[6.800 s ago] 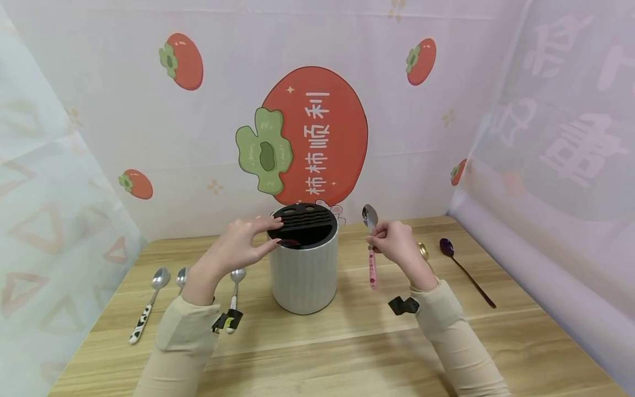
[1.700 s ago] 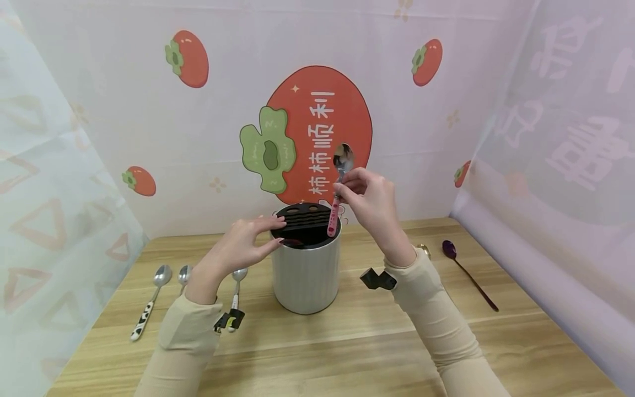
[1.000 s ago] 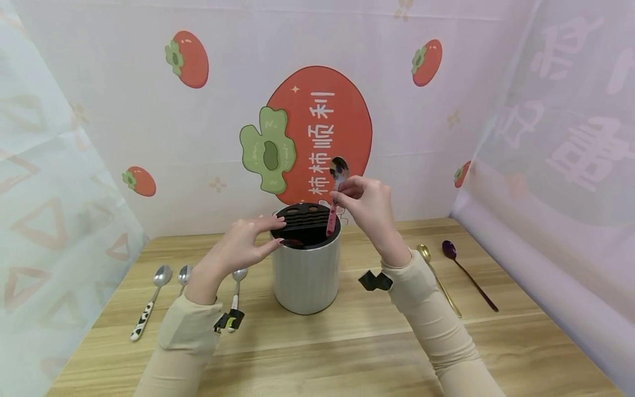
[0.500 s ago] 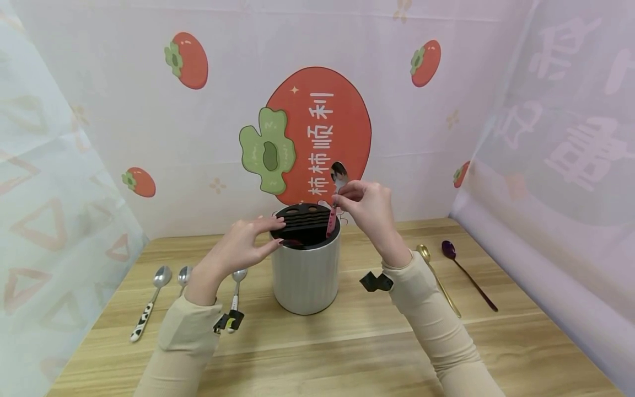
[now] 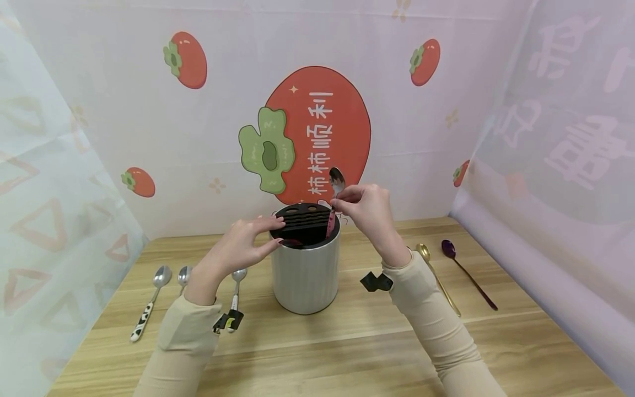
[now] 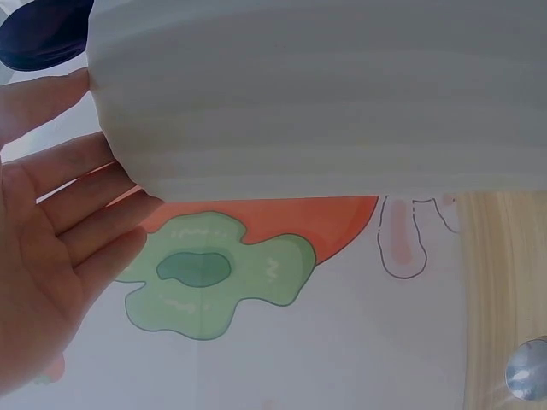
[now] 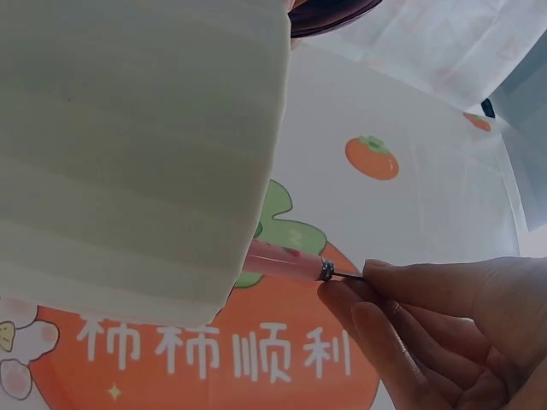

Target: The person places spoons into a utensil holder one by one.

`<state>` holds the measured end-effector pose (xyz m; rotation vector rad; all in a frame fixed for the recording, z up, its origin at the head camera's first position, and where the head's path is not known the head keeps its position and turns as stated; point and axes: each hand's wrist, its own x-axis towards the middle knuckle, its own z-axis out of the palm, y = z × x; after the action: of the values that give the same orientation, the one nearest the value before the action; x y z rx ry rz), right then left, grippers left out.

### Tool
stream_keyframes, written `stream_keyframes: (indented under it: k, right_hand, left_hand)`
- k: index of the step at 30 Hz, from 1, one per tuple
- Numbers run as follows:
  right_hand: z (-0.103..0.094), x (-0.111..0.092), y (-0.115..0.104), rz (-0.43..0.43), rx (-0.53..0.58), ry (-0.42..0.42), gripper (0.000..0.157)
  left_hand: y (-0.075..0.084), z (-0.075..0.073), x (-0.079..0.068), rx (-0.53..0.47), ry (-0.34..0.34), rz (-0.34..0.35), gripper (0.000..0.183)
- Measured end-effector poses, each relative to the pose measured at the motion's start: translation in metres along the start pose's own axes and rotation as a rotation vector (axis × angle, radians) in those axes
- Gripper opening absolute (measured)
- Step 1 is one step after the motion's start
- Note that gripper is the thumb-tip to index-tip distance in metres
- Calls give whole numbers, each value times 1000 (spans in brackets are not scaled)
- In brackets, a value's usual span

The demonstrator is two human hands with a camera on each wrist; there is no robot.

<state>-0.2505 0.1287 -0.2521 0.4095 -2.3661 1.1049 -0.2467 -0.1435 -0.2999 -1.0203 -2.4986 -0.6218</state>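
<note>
A spoon with a pink handle (image 5: 331, 223) stands bowl up at the holder's right side, handle end down inside the rim. My right hand (image 5: 369, 215) pinches its metal neck between thumb and fingertips, as the right wrist view also shows. The pale ribbed utensil holder (image 5: 305, 281) has a black slotted top (image 5: 303, 216) with a wide opening. My left hand (image 5: 238, 242) rests on its left rim, fingers nearly straight and thumb spread apart. By that thumb, a dark purple glossy rounded piece (image 6: 43, 34) shows at the opening.
Left on the wooden table (image 5: 297, 358) lie a cow-print spoon (image 5: 144, 321), another spoon (image 5: 184, 274) partly behind the left arm, and a white-handled spoon (image 5: 235, 300). A gold spoon (image 5: 441, 284) and a purple spoon (image 5: 468, 273) lie right. A printed curtain (image 5: 213, 110) hangs behind.
My right hand has carried the pink-handled spoon up and left from beside the holder, then lowered its handle end into the opening. My left hand stays at the rim.
</note>
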Motion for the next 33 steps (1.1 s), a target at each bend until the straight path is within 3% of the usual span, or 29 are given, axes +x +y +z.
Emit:
stream_keyframes:
  k: [11,19,33]
  right_hand:
    - [2,-2,4,-16,-72,-26,13]
    - [4,-4,7,37,-96,-88,14]
    - [0,-7,12,30,-123,-166,9]
  left_hand:
    - [1,0,0,10,6,-1,39]
    - [1,0,0,8,7,-4,39]
    - [0,0,0,13,0,-7,38]
